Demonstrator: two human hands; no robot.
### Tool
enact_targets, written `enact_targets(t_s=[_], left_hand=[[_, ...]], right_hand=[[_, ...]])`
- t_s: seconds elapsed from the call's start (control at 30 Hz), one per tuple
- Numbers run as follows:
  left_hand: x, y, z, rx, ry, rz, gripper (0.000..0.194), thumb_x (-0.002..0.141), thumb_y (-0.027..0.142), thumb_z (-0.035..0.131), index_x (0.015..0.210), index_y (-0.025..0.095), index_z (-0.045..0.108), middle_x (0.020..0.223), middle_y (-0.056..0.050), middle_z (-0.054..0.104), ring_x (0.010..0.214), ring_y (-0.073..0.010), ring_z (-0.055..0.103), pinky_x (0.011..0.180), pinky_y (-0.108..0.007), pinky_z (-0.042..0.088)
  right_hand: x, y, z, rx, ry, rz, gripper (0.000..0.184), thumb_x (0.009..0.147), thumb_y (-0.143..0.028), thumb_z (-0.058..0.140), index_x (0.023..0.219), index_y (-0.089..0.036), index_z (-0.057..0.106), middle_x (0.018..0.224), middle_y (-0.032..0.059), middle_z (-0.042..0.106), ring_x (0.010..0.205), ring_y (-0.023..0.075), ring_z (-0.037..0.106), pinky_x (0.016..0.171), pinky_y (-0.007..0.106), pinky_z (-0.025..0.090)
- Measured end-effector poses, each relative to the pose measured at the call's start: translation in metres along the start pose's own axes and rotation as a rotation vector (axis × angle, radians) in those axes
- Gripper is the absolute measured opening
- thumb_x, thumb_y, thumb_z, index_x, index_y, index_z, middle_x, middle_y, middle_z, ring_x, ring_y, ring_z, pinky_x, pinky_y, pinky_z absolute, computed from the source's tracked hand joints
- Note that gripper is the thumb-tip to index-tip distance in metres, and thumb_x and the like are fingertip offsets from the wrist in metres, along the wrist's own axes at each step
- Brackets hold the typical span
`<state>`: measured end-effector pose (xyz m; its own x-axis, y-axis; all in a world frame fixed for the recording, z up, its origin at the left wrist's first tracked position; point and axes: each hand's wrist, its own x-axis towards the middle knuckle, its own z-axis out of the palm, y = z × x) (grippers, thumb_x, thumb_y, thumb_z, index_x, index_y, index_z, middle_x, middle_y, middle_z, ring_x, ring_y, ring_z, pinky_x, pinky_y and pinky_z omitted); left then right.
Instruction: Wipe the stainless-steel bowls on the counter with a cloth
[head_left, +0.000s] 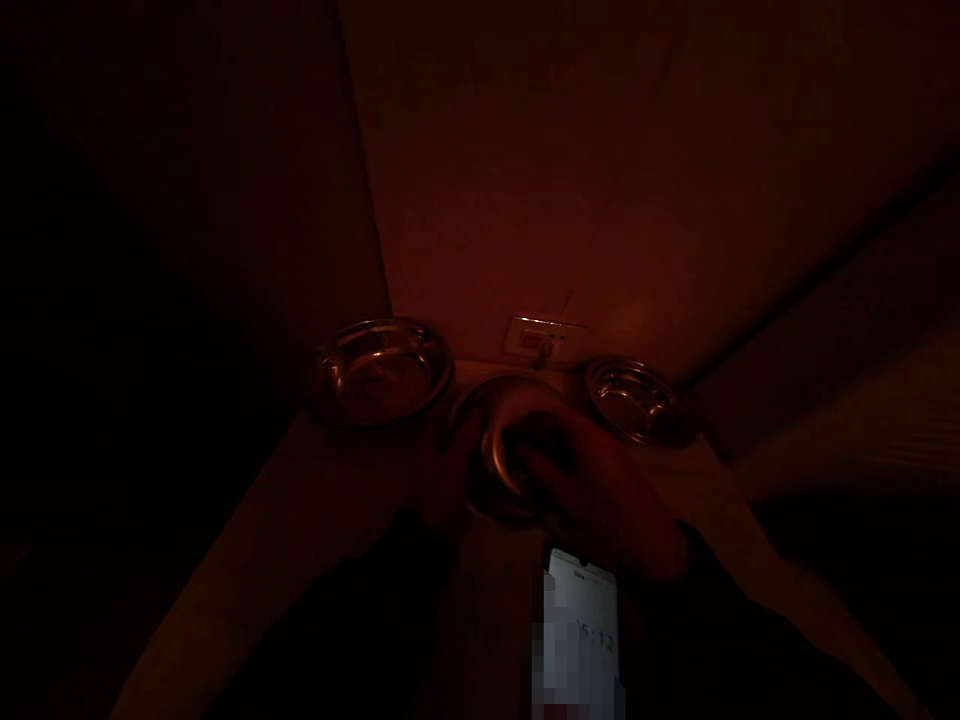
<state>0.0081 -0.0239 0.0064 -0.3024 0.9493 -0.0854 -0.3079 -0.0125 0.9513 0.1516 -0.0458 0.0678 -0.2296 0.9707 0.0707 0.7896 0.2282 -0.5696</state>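
- Light: very dim and reddish; I report only what can be made out from my head view.
- Main item: round metal vessel (495, 495) between both hands, set in from the middle of the back edge of the desk (259, 540); its base is too dark for me to tell if it touches the surface.
- Left hand (442, 475): against the vessel's left side; I cannot tell whether its fingers grip.
- Right hand (600, 475): reaching over the vessel's right side, fingers bent towards the bright rim; I cannot confirm a hold.
- Progress: I judge the handling under way, as both hands are at the vessel; I see no finished result, and the vessel's contents are too dark to check, so what remains cannot be established.
- Back left corner: wide metal dish (405, 385), apart from the vessel; back right corner: smaller metal dish (637, 400); neither is being touched.
- Behind: socket plate (544, 338) on the wall (525, 200), just above the back edge.
- Nearer the wearer: lit phone (585, 620), beyond the right wrist; its lower part is pixelated.
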Motion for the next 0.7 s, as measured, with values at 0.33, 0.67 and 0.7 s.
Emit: enact_targets(t_s=[0.33,0.67,0.7], left_hand=[[0.002,-0.008,-0.003,-0.041,-0.005,-0.008,0.044,0.079,0.036,0.061,0.12,0.02,0.056,0.129,-0.008,0.059,0.12,-0.0227,0.053,0.101,-0.034,0.042],[0.002,-0.007,-0.001,-0.048,0.009,-0.018,0.042,0.078,0.034,0.062,0.116,0.018,0.057,0.125,-0.008,0.061,0.116,-0.0221,0.056,0.1,-0.035,0.042],[0.002,-0.007,-0.001,-0.04,0.021,-0.023,0.042,0.078,0.034,0.062,0.116,0.018,0.058,0.124,-0.008,0.061,0.117,-0.0222,0.056,0.1,-0.035,0.042]], right_hand=[[-0.005,-0.006,0.013,-0.041,0.042,-0.055,0.012,0.088,-0.031,0.051,0.095,-0.022,0.056,0.09,0.0036,0.065,0.081,0.0198,0.06,0.067,0.029,0.042],[-0.003,-0.012,0.017,-0.1,0.041,-0.09,0.013,0.088,-0.029,0.051,0.097,-0.02,0.055,0.094,0.0049,0.064,0.084,0.0217,0.06,0.07,0.033,0.041],[0.002,-0.017,0.019,-0.118,0.054,-0.112,0.014,0.087,-0.028,0.051,0.098,-0.02,0.055,0.095,0.0056,0.064,0.086,0.0224,0.059,0.072,0.034,0.041]])
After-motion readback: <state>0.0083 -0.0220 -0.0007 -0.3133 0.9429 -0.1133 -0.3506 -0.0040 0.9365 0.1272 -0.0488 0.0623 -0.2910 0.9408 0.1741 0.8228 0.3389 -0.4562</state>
